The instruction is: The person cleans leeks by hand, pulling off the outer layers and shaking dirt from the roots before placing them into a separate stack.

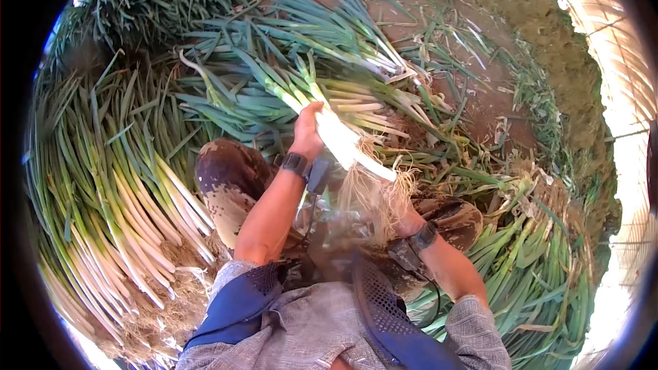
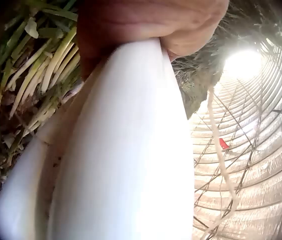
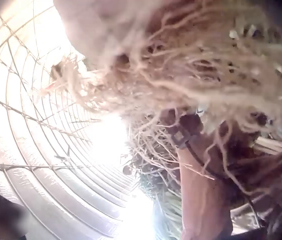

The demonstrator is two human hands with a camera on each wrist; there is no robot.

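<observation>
The left hand (image 1: 307, 133) grips a few thick green onions by their white stalks (image 1: 337, 138), its fingers curled round them; in the left wrist view the hand (image 2: 151, 25) closes over the bright white stalks (image 2: 126, 145). Stringy roots (image 1: 394, 195) hang from the lower right end of the stalks. Beside these roots is the right hand (image 1: 406, 221), largely covered by them. In the right wrist view, roots (image 3: 191, 75) spread in front of the right hand (image 3: 101, 30), and its fingers are too blurred and covered to make out.
A long row of green onions (image 1: 130, 219) lies at left, with a dark green heap (image 1: 178, 0) behind. More onions (image 1: 329, 34) lie ahead, and leafy ones (image 1: 534, 281) at right. Camouflage-clad knees (image 1: 229, 178) flank the hands. A ribbed, pale covering (image 1: 627, 130) curves along the right.
</observation>
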